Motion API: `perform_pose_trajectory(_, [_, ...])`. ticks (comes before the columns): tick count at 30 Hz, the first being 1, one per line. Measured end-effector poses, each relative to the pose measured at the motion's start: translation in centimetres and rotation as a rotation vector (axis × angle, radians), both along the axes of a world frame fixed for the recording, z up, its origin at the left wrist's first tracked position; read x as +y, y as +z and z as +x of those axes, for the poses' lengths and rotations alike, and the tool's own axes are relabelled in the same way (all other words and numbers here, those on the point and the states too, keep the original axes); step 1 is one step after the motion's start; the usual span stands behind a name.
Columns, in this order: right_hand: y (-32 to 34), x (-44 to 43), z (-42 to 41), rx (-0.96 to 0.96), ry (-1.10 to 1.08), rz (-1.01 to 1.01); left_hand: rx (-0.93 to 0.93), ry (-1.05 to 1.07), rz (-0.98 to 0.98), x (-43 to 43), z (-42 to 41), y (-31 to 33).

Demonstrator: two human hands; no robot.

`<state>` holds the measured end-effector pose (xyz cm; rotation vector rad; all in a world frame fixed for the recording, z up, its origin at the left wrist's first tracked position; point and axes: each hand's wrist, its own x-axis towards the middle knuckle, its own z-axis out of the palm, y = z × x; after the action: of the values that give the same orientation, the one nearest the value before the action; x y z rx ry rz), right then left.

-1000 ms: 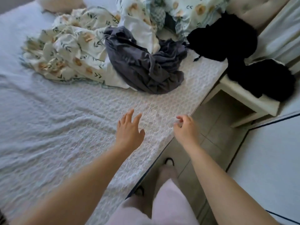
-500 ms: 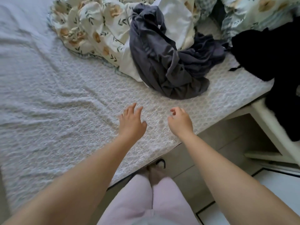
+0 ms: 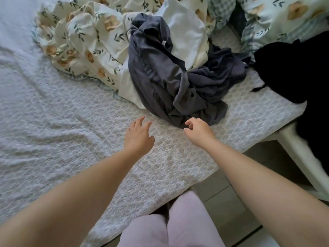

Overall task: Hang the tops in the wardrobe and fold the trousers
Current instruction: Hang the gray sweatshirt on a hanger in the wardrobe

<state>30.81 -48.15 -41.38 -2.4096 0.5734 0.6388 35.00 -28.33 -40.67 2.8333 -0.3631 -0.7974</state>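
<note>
a crumpled dark grey garment (image 3: 163, 81), the task's nearest piece, is seen heaped at the upper centre of the frame on the white textured bed cover (image 3: 53, 139), partly lying over floral bedding (image 3: 85, 41) bunched at the upper left. whether it is a top or trousers cannot be told while it is balled up; only a small pale label is shown near its top. a black garment (image 3: 293, 72) is draped at the upper right, over the bed's edge and a white stool (image 3: 302, 157). both arms are stretched forward from the lower frame. the left hand (image 3: 138, 136) is held released, fingers spread above the cover, just short of the heap's near hem. the right hand (image 3: 199, 132) is loosely curled with thumb and forefinger drawn close, grasping nothing; its fingertips are just beside the hem, and contact cannot be confirmed. the hands are judged to be set apart like this so that the cloth can be taken at two points and shaken out. nothing appears hung or folded yet.
</note>
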Motion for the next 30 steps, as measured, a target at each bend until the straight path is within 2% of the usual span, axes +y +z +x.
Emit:
perform_pose_trajectory(9, [-2.5, -5.3, 8.7, 0.086, -0.223, 0.162, 0.053, 0.243, -0.055, -4.6, 6.2, -1.4])
perform_pose_trajectory(12, [-3.5, -5.9, 12.1, 0.079, -0.408, 0.275, 0.073, 0.339, -0.096, -6.0, 7.8, -2.1])
perform_pose_trajectory(16, [-7.5, -6.3, 15.3, 0.131, -0.65, 0.428, 0.039, 0.513, -0.321, -7.6, 9.5, -2.5])
perform_pose_trajectory(19, [-5.9, -5.3, 16.9, 0.189, -0.825, 0.548, 0.041, 0.59, -0.414, -7.9, 10.7, -2.4])
perform_pose_trajectory(22, [-5.5, -4.9, 18.3, 0.231, -0.941, 0.658, 0.103, 0.635, -0.417, -7.6, 11.7, -2.8])
perform_pose_trajectory(24, [-5.0, -4.3, 18.6, 0.127, -0.781, 0.493, 0.129, 0.656, -0.375, -7.3, 12.2, -2.9])
perform_pose_trajectory(27, [-2.9, -2.9, 17.3, -0.169, -0.412, 0.264, 0.079, 0.725, -0.365, -7.5, 13.3, -2.3])
perform_pose_trajectory(30, [-1.3, -0.9, 15.3, -0.309, -0.005, 0.283, 0.16, 0.867, -0.639, -9.0, 14.5, -1.2])
